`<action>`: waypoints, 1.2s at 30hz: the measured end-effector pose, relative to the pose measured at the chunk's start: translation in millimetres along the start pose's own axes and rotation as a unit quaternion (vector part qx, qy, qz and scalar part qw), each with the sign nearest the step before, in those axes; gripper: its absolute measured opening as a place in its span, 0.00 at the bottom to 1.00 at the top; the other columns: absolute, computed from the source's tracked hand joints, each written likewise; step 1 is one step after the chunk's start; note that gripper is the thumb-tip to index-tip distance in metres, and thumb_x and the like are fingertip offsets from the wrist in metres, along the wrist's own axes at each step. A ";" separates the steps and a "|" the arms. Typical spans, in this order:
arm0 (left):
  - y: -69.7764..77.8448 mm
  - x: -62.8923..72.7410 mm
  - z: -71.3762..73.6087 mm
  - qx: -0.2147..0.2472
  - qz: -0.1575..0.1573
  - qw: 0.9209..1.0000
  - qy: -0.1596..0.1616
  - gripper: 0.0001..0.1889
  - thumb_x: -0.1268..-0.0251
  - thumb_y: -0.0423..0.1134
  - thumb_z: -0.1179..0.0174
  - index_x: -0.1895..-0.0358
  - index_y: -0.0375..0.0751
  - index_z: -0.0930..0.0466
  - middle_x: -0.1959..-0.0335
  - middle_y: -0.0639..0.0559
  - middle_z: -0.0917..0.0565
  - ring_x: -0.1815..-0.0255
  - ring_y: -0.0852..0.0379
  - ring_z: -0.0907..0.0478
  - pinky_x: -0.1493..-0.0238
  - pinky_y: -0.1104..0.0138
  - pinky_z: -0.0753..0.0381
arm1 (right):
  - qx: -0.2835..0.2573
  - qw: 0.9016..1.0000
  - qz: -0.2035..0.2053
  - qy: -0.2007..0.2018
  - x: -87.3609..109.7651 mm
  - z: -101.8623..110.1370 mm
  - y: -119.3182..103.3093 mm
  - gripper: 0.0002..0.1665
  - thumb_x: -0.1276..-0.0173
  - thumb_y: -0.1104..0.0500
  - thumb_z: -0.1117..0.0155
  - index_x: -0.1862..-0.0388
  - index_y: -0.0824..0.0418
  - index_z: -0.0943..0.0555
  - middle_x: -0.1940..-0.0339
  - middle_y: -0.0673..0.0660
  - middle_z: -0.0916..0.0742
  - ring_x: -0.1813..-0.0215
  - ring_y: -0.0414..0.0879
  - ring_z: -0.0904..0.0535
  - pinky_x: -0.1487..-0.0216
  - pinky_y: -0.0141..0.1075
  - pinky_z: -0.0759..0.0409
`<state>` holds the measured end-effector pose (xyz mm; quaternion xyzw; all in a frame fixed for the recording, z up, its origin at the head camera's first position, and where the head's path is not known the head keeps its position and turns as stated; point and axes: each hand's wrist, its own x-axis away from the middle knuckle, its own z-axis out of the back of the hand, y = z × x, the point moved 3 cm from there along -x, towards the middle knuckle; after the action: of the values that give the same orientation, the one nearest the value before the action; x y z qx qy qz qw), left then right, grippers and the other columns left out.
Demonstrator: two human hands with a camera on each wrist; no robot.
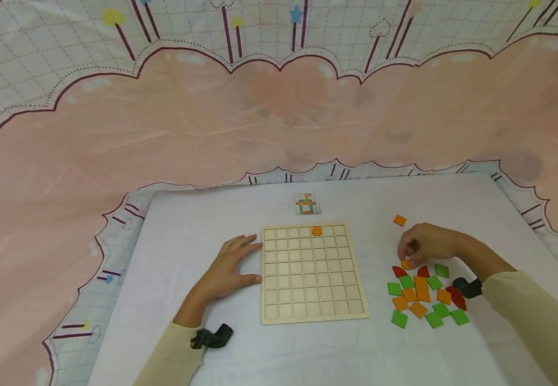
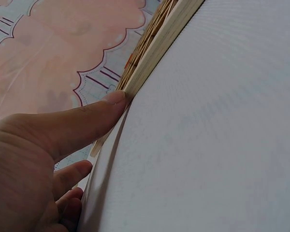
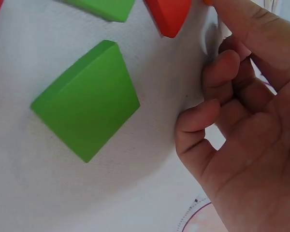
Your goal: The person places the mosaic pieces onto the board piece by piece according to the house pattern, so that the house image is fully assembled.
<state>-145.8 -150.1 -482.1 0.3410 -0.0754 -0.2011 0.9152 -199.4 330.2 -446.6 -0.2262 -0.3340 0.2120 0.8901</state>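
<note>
A wooden grid board (image 1: 306, 277) lies on the white table, with one orange disc (image 1: 317, 231) in its top row. My left hand (image 1: 227, 271) touches the board's left edge with straight thumb and fingers; the left wrist view shows the thumb (image 2: 89, 118) against the wooden rim. Over to the right, my right hand (image 1: 428, 244) pinches an orange round piece (image 1: 406, 264) at the upper side of the loose pieces. Only a sliver of that piece shows by the thumb in the right wrist view, where a green square (image 3: 89, 101) lies beside the hand.
Several green squares (image 1: 399, 319), orange squares (image 1: 418, 310) and red quarter-round pieces (image 1: 459, 302) lie loose right of the board. An orange square (image 1: 400, 220) sits apart above them. Behind the board lies a small pattern card (image 1: 307, 203). A patterned cloth (image 1: 279, 128) hangs beyond the table.
</note>
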 end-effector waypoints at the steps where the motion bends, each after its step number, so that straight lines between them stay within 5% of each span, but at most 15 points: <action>1: -0.1 0.1 -0.1 0.000 0.000 1.000 0.000 0.41 0.46 0.49 0.23 0.27 0.46 0.27 0.20 0.48 0.35 0.18 0.40 0.48 0.24 0.36 0.43 | 0.000 1.000 0.001 -0.002 -0.5 0.2 -0.3 0.08 0.40 0.56 0.22 0.64 0.47 0.13 0.68 0.48 0.18 0.59 0.45 0.25 0.59 0.31 0.21; 11: 2.4 1.6 2.4 0.009 0.010 1.000 -0.004 0.41 0.46 0.48 0.23 0.27 0.47 0.28 0.20 0.48 0.36 0.17 0.40 0.50 0.23 0.36 0.43 | -0.021 0.999 0.009 0.030 -25.6 8.6 -16.4 0.04 0.36 0.54 0.25 0.64 0.51 0.11 0.70 0.48 0.17 0.61 0.46 0.25 0.59 0.35 0.25; 25: 2.5 1.2 2.5 0.010 -0.001 1.000 -0.002 0.41 0.46 0.49 0.23 0.27 0.47 0.27 0.20 0.47 0.35 0.18 0.39 0.48 0.24 0.36 0.42 | -0.118 0.988 0.016 0.094 -107.1 6.9 -98.9 0.07 0.35 0.55 0.26 0.64 0.57 0.11 0.71 0.51 0.16 0.60 0.47 0.26 0.57 0.38 0.27; 36: 1.3 1.1 2.5 0.009 0.000 1.000 -0.004 0.42 0.47 0.50 0.23 0.27 0.46 0.27 0.20 0.48 0.36 0.17 0.39 0.49 0.23 0.36 0.43 | -0.134 0.983 0.028 0.120 -141.5 -0.7 -134.5 0.07 0.35 0.54 0.26 0.64 0.57 0.10 0.68 0.51 0.12 0.59 0.48 0.25 0.54 0.39 0.26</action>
<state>-145.0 -151.1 -479.4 0.3485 -0.0809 -0.2013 0.9119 -265.7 146.6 -444.4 -0.3762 -0.2437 0.1619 0.8791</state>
